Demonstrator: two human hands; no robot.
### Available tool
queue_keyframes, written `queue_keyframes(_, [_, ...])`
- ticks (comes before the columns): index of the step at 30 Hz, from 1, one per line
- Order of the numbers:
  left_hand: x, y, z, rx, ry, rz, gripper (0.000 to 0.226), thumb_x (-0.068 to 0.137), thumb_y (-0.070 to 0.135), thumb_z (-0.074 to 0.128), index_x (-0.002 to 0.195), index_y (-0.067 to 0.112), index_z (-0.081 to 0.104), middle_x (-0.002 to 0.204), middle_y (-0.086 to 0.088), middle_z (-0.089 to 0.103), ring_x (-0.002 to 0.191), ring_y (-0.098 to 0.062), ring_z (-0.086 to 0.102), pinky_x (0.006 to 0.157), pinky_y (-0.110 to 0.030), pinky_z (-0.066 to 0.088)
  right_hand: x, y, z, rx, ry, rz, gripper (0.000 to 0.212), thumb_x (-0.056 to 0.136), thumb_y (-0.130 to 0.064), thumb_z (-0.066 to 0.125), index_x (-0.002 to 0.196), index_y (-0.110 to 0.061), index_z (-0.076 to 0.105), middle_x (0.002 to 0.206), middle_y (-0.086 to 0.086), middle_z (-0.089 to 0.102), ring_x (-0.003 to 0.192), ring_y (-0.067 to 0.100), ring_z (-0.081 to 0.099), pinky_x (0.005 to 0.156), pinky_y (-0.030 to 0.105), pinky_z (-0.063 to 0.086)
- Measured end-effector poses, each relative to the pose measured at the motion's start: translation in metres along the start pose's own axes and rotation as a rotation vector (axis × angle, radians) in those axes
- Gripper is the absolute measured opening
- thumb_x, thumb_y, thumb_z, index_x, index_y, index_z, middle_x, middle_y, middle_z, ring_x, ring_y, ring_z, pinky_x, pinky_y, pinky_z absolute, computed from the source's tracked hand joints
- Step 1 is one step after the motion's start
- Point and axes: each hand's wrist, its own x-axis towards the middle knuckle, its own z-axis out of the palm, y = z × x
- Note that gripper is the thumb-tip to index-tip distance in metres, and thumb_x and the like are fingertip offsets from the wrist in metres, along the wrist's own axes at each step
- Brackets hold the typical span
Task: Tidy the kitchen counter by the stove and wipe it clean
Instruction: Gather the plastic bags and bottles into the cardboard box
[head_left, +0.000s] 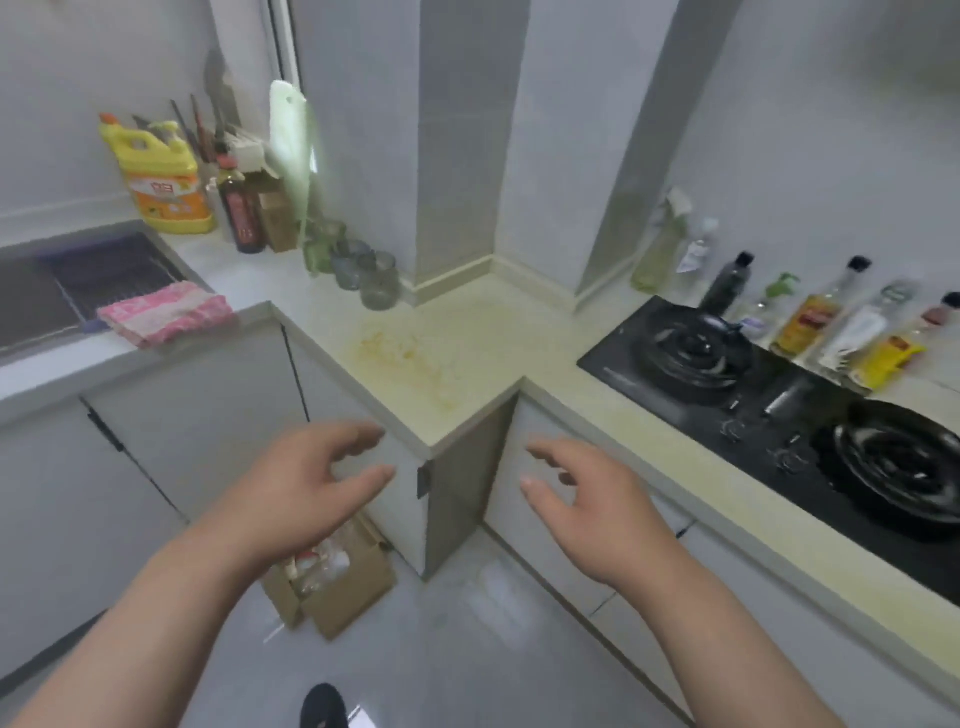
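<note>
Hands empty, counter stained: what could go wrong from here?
The glass jars stand close behind the yellow stain, so a wide wipe may knock them. The pink cloth lies by the sink, and neither left hand nor right hand holds it; the stain could be skipped or smeared.

The counter (493, 312) bears glass jars (363, 273), bottles (808, 322) and seemingly a yellowish stain (410, 356).

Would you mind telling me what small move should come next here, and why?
Probably the left hand should reach for the pink cloth at the edge of the sink. It and the right hand hover empty and open before the counter corner; a yellowish stain lies there beside the stove, and the cloth is on the left.
</note>
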Motion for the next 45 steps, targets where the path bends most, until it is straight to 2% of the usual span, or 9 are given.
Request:
queue_keyframes(8, [-0.016,0.196,0.102,-0.001,-0.156,0.433,0.059,0.076,0.059,0.056,0.126,0.026,0.061,0.120,0.015,0.063,0.110,-0.001,0.058,0.098,-0.029,0.047,-0.161,0.111,-0.119,-0.040,0.349,0.205,0.040,0.096,-0.039,0.053,0.136,-0.035,0.050,0.129,-0.027,0.047,0.114,-0.005,0.041,0.100,0.015,0.032])
queue_keyframes(15, [-0.023,0.322,0.196,0.055,-0.316,0.696,0.033,0.085,0.039,0.065,0.117,0.031,0.064,0.102,0.035,0.054,0.103,0.003,0.056,0.095,-0.027,0.046,-0.275,0.200,-0.178,-0.009,0.582,0.467,0.040,0.096,-0.036,0.053,0.136,-0.035,0.051,0.136,-0.022,0.050,0.123,0.001,0.045,0.107,0.025,0.038])
queue_keyframes(19, [-0.020,0.380,0.249,0.051,-0.415,0.798,0.025,0.085,0.036,0.065,0.106,0.048,0.058,0.103,0.039,0.052,0.104,0.003,0.057,0.091,-0.025,0.046,-0.317,0.252,-0.199,0.015,0.659,0.583,0.039,0.096,-0.037,0.052,0.135,-0.037,0.050,0.135,-0.025,0.048,0.123,-0.006,0.043,0.103,0.018,0.035])
queue_keyframes(24, [0.005,0.444,0.326,-0.006,-0.488,0.839,0.028,0.084,0.035,0.067,0.109,0.044,0.063,0.105,0.036,0.056,0.102,0.016,0.053,0.088,-0.016,0.043,-0.334,0.326,-0.238,0.044,0.684,0.691,0.038,0.096,-0.036,0.053,0.133,-0.042,0.049,0.128,-0.033,0.046,0.117,-0.007,0.044,0.101,0.017,0.036])
queue_keyframes(30, [0.047,0.531,0.418,-0.069,-0.571,0.844,0.033,0.082,0.031,0.070,0.095,0.056,0.053,0.104,0.035,0.057,0.103,0.025,0.047,0.081,-0.004,0.037,-0.332,0.418,-0.319,0.053,0.683,0.757,0.041,0.096,-0.038,0.051,0.135,-0.047,0.043,0.113,-0.046,0.033,0.113,-0.009,0.041,0.095,0.015,0.033])
queue_keyframes(33, [0.063,0.572,0.456,-0.090,-0.598,0.825,0.022,0.077,0.047,0.066,0.098,0.052,0.059,0.104,0.033,0.063,0.102,0.018,0.055,0.087,-0.013,0.046,-0.336,0.458,-0.353,0.054,0.721,0.770,0.041,0.095,-0.036,0.054,0.133,-0.046,0.044,0.113,-0.048,0.032,0.117,-0.007,0.043,0.097,0.014,0.034])
queue_keyframes(37, [0.065,0.620,0.502,-0.140,-0.629,0.799,0.027,0.068,0.055,0.059,0.094,0.049,0.063,0.109,0.042,0.057,0.101,0.015,0.058,0.090,-0.007,0.043,-0.350,0.508,-0.385,0.080,0.739,0.759,0.043,0.093,-0.038,0.057,0.133,-0.048,0.043,0.116,-0.052,0.030,0.120,-0.006,0.044,0.102,0.019,0.038])
queue_keyframes(41, [0.061,0.655,0.544,-0.180,-0.643,0.736,0.039,0.068,0.062,0.058,0.101,0.043,0.069,0.106,0.026,0.067,0.100,0.000,0.064,0.093,-0.030,0.051,-0.359,0.560,-0.413,0.093,0.747,0.721,0.050,0.090,-0.037,0.061,0.134,-0.048,0.041,0.121,-0.051,0.029,0.121,-0.004,0.043,0.103,0.022,0.039])
queue_keyframes(45, [0.047,0.678,0.574,-0.239,-0.564,0.632,0.021,0.080,0.034,0.071,0.095,0.047,0.064,0.103,0.028,0.067,0.101,-0.001,0.063,0.086,-0.020,0.048,-0.359,0.606,-0.436,0.066,0.681,0.650,0.053,0.089,-0.034,0.063,0.138,-0.041,0.042,0.119,-0.046,0.029,0.123,-0.001,0.040,0.104,0.017,0.035])
